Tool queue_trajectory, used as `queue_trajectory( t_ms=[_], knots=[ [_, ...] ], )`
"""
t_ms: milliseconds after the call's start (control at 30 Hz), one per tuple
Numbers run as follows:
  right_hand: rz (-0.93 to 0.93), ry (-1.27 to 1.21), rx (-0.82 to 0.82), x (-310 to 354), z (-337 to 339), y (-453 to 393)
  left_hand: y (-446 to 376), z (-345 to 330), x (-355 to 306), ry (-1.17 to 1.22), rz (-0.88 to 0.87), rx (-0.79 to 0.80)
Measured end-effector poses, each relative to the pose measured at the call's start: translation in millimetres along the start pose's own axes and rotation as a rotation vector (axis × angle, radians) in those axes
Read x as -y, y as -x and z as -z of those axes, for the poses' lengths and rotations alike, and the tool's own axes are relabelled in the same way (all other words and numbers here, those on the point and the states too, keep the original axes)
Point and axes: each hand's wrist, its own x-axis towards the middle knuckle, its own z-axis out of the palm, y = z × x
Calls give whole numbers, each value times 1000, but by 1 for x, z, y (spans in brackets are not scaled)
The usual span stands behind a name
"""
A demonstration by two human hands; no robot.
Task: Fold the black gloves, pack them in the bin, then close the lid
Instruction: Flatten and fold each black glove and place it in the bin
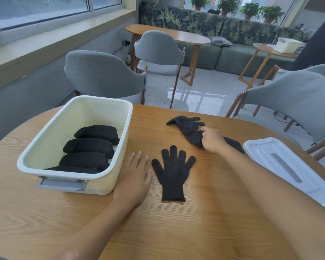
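A cream bin [45,147] stands open on the left of the wooden table, with several folded black gloves [88,145] stacked inside. One black glove [174,173] lies flat in the middle, fingers spread and pointing away. My left hand [134,177] rests flat on the table between this glove and the bin. Farther back, a second black glove [188,128] lies crumpled, and my right hand [212,140] pinches it near its middle. The white lid [289,169] lies on the table's right edge.
Grey chairs [105,74] stand close behind the table and at the right [293,98]. Another wooden table [167,34] and a sofa stand farther back on the tiled floor.
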Motion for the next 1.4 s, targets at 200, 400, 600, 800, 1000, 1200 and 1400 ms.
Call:
queue_trajectory(
  t_ms=[200, 400, 600, 800, 1000, 1200, 1400],
  knots=[
    [-104, 161, 21, 0, -12, -24, -1, 2, -2, -8, 11, 6],
    [-144, 63, 97, 2, -13, -23, -1, -1, 0, 7, 17, 16],
    [-41, -93, 61, 3, -5, -2, 0, -5, 2, 14, 13, 23],
    [56, -208, -154, 8, 24, 20, 2, -3, 0, 61, 2, 36],
    [186, -223, -395, 34, 57, 51, 9, 5, -2, 85, -138, -7],
    [416, -73, -466, 48, 11, 136, 10, 8, -2, 96, -201, 79],
    [384, -33, -205, 27, -86, 194, 10, 9, -3, 52, -235, 65]
  ],
)
